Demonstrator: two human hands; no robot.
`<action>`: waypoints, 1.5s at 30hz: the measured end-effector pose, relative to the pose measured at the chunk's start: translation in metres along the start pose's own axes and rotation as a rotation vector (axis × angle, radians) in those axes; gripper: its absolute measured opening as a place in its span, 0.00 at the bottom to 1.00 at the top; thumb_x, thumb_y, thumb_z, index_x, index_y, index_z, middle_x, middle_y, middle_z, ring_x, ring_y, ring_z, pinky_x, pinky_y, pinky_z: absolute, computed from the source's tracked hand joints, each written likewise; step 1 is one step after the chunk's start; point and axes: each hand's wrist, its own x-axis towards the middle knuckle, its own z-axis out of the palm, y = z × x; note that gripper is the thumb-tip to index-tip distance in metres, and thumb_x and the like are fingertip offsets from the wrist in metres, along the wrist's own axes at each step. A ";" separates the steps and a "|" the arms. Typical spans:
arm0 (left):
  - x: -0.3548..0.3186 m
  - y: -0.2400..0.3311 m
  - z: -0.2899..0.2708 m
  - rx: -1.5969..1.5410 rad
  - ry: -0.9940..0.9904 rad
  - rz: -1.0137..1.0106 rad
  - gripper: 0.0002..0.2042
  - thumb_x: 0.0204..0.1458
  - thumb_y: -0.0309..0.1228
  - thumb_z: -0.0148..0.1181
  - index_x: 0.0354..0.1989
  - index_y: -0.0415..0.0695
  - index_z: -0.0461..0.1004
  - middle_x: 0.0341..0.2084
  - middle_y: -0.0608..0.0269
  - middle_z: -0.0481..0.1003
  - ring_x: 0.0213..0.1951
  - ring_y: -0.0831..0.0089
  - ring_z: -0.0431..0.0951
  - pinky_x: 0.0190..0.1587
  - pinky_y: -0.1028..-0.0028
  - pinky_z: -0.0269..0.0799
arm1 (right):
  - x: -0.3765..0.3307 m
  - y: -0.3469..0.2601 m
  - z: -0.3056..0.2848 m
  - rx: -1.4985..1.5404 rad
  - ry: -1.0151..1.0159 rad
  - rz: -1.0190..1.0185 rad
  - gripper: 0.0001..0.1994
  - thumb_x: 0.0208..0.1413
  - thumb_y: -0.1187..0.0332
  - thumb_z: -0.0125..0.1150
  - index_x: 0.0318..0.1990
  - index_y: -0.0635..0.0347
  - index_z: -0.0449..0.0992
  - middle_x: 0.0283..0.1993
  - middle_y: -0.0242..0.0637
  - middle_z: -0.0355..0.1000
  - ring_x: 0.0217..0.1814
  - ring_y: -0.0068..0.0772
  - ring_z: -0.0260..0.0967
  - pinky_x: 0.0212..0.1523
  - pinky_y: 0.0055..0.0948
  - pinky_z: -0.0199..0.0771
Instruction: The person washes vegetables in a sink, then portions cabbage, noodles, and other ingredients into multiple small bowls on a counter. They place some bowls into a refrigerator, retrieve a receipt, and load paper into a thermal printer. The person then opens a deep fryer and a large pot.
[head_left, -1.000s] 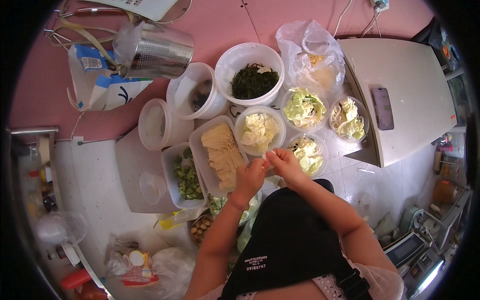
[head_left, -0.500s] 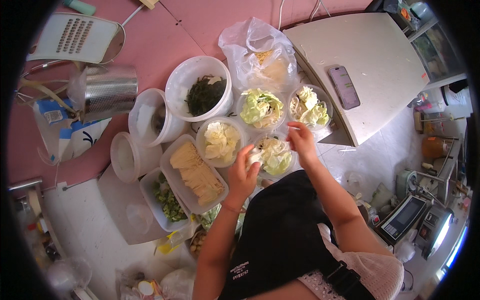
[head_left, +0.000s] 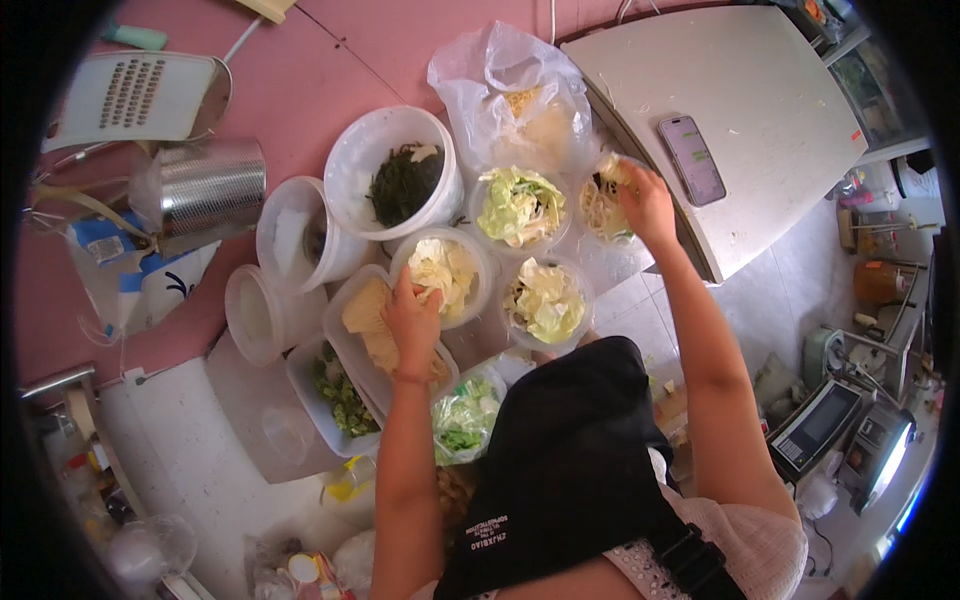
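Just ahead of your apron [head_left: 560,430] lies a clear bag of greens [head_left: 468,408]. Your left hand [head_left: 412,325], thumb and fingers slightly parted, reaches to the near edge of a white tub [head_left: 487,285] of cabbage leaves [head_left: 445,268]; whether it grips any, I cannot tell. To that tub's right stands a bowl of cabbage [head_left: 547,302]. Farther out, your right hand [head_left: 650,205] is half curled over the rightmost bowl, among pale strands [head_left: 600,217]; its grasp is hidden. Beyond it, a phone [head_left: 692,160] lies on a grey surface [head_left: 770,120].
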 end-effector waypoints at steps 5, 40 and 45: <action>-0.002 -0.012 0.002 -0.198 0.085 0.077 0.24 0.50 0.27 0.63 0.57 0.44 0.70 0.49 0.50 0.73 0.46 0.54 0.77 0.47 0.64 0.72 | -0.006 0.007 -0.030 0.418 -0.048 0.132 0.24 0.53 0.70 0.65 0.60 0.49 0.73 0.55 0.41 0.71 0.49 0.41 0.72 0.48 0.34 0.73; -0.030 -0.016 -0.040 -0.900 -0.079 -0.164 0.21 0.52 0.20 0.64 0.54 0.40 0.68 0.47 0.64 0.71 0.45 0.77 0.72 0.47 0.76 0.71 | -0.110 -0.213 0.056 1.228 -0.888 0.217 0.19 0.68 0.63 0.50 0.63 0.59 0.68 0.55 0.30 0.69 0.56 0.22 0.64 0.58 0.24 0.64; -0.029 0.014 -0.048 -1.109 -0.071 -0.169 0.21 0.52 0.22 0.66 0.55 0.39 0.71 0.45 0.64 0.74 0.44 0.78 0.75 0.45 0.78 0.72 | -0.102 -0.221 0.053 1.349 -0.999 0.456 0.21 0.68 0.61 0.51 0.64 0.60 0.66 0.54 0.31 0.71 0.54 0.22 0.66 0.55 0.27 0.68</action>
